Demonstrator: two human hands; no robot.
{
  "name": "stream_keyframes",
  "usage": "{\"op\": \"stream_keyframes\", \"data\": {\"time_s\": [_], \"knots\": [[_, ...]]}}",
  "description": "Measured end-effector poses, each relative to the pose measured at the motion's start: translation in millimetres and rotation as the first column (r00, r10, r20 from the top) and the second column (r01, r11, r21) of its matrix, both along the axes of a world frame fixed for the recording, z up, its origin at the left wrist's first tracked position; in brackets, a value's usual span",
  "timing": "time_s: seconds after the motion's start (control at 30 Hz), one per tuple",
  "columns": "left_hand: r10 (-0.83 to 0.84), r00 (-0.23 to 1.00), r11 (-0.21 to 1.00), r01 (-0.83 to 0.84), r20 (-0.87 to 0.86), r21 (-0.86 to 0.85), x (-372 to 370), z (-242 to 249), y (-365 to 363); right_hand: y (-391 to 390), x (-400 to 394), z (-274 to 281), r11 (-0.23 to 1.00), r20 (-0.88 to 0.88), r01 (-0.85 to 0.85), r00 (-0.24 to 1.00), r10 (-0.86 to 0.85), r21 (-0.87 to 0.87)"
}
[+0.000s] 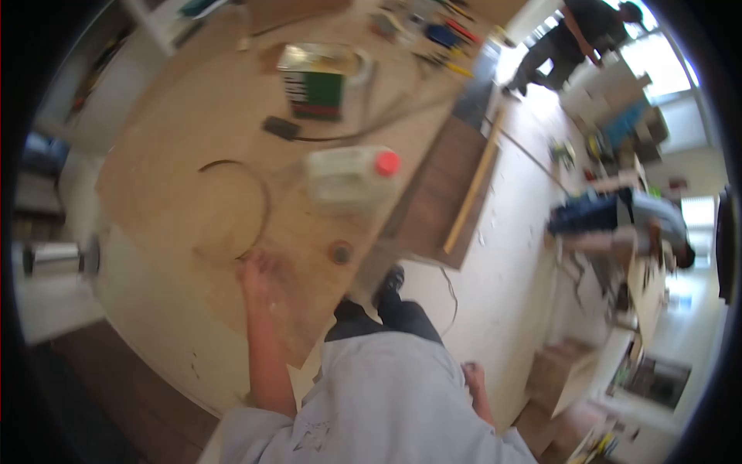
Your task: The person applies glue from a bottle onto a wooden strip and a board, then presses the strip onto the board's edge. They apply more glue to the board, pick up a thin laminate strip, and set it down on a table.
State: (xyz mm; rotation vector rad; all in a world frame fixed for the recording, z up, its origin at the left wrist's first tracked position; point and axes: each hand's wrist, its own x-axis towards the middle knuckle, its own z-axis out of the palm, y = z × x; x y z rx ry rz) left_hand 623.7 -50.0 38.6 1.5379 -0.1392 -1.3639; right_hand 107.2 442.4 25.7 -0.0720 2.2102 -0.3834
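My left hand (261, 271) reaches over the wooden table (154, 178), its fingers blurred at the end of a thin dark curved strip (267, 203). Whether they grip it I cannot tell. Right of this hand stands a small round brown container (339, 251). Farther up the table are a translucent jug (348, 176) with a red cap, a dark block (280, 128) with a cable, and a green and white tin (313, 93). My right hand (474, 377) hangs beside my grey shirt, its fingers curled; anything inside them is hidden.
Pliers and other tools (448, 35) lie at the table's far end. A brown board (440, 185) with a yellowish strip adjoins the table's right edge. A cable (450, 298) runs across the floor. Two people (618, 213) are at the right, one bending by a workbench, another farther back near boxes.
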Motion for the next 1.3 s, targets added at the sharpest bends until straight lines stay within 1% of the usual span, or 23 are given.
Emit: {"op": "stream_keyframes", "data": {"time_s": [0.03,0.13,0.27,0.33,0.4,0.43,0.5,0.57,0.63,0.7,0.77,0.83,0.87,0.9,0.93,1.0,1.03,1.07,1.1,1.13,1.17,1.23,1.3], "knots": [[-0.041,0.999,0.998,0.042,0.012,-0.052,16.7,-22.1,-0.2,5.4,-1.8,-7.5,0.999,-0.030,-0.033,0.999,0.034,0.017],[-0.081,0.993,0.997,0.082,-0.090,0.006,22.7,-7.2,-10.1,7.9,-6.6,-14.0,0.996,0.010,0.067,0.998,-0.066,-0.055],[0.045,0.976,0.993,-0.066,-0.211,-0.097,45.5,-24.4,-15.7,-26.6,-12.0,-16.3,0.988,-0.001,0.107,0.994,-0.108,-0.115],[0.068,0.951,0.991,-0.100,-0.301,-0.093,48.6,-13.2,-10.0,-44.5,-18.6,-19.1,0.994,-0.019,0.027,0.999,-0.029,-0.103],[0.127,0.936,0.985,-0.157,-0.328,-0.066,51.1,-12.1,3.4,-73.8,-42.5,-29.2,0.987,-0.037,-0.129,0.991,0.127,-0.090],[0.161,0.927,0.980,-0.190,-0.337,-0.054,46.8,-4.9,11.1,-91.4,-61.4,-41.9,0.983,-0.077,-0.145,0.988,0.137,-0.112],[0.272,0.934,0.959,-0.282,-0.232,-0.008,21.0,13.9,35.6,-127.1,-95.5,-70.2,0.975,-0.145,-0.168,0.978,0.147,-0.146],[0.317,0.944,0.948,-0.317,-0.087,0.013,-0.2,30.2,57.6,-195.9,-125.2,-52.3,0.940,-0.162,-0.125,0.984,0.077,-0.316],[0.306,0.948,0.951,-0.309,0.089,0.020,-8.9,27.1,92.8,-277.3,-140.7,-20.7,0.893,-0.268,-0.167,0.962,0.054,-0.419],[0.346,0.908,0.921,-0.377,0.237,0.096,-31.3,32.4,125.9,-348.6,-159.6,-28.2,0.871,-0.322,-0.238,0.942,0.098,-0.429],[0.196,0.911,0.933,-0.287,0.362,0.216,-30.6,7.2,175.6,-423.5,-159.3,0.4,0.882,-0.306,-0.262,0.941,0.143,-0.392],[0.084,0.857,0.956,-0.214,0.508,0.202,-13.4,-55.5,255.2,-487.5,-150.1,32.4,0.887,-0.408,-0.330,0.895,0.184,-0.324],[-0.178,0.679,0.942,-0.091,0.713,0.322,-27.2,-65.3,292.9,-514.1,-149.8,28.5,0.876,-0.433,-0.343,0.883,0.178,-0.340],[-0.424,0.411,0.881,-0.018,0.807,0.472,-45.6,-74.5,335.1,-538.4,-148.0,22.6,0.864,-0.459,-0.359,0.871,0.174,-0.354],[-0.556,0.310,0.812,0.004,0.771,0.584,-70.7,-72.1,374.4,-557.7,-143.8,15.8,0.850,-0.484,-0.375,0.859,0.168,-0.370],[-0.606,0.535,0.712,0.036,0.589,0.701,-120.1,-55.3,441.1,-586.9,-146.3,-11.4,0.868,-0.545,-0.444,0.795,0.267,-0.222],[-0.574,0.641,0.683,0.030,0.510,0.730,-140.0,-46.0,468.7,-603.4,-144.3,-30.6,0.857,-0.567,-0.492,0.755,0.330,-0.157],[-0.531,0.729,0.651,0.027,0.431,0.758,-160.7,-35.7,492.1,-615.0,-152.2,-60.0,0.858,-0.554,-0.489,0.763,0.334,-0.156],[-0.488,0.788,0.627,0.017,0.375,0.779,-179.2,-26.0,512.5,-618.1,-154.9,-53.1,0.858,-0.507,-0.493,0.781,0.364,-0.144],[-0.442,0.837,0.604,0.013,0.322,0.797,-197.4,-17.6,529.4,-620.9,-166.8,-89.0,0.809,-0.612,-0.573,0.690,0.386,-0.136],[-0.402,0.872,0.588,0.014,0.277,0.808,-213.5,-14.6,543.7,-620.8,-176.0,-97.7,0.832,-0.508,-0.474,0.812,0.287,-0.288],[-0.333,0.916,0.575,0.009,0.224,0.818,-233.5,-13.9,564.7,-622.4,-193.8,-117.7,0.804,-0.561,-0.471,0.799,0.215,-0.363],[-0.279,0.937,0.580,-0.012,0.212,0.814,-238.4,-15.8,571.4,-613.5,-194.9,-119.4,0.837,-0.409,-0.219,0.913,-0.007,-0.502]]}}
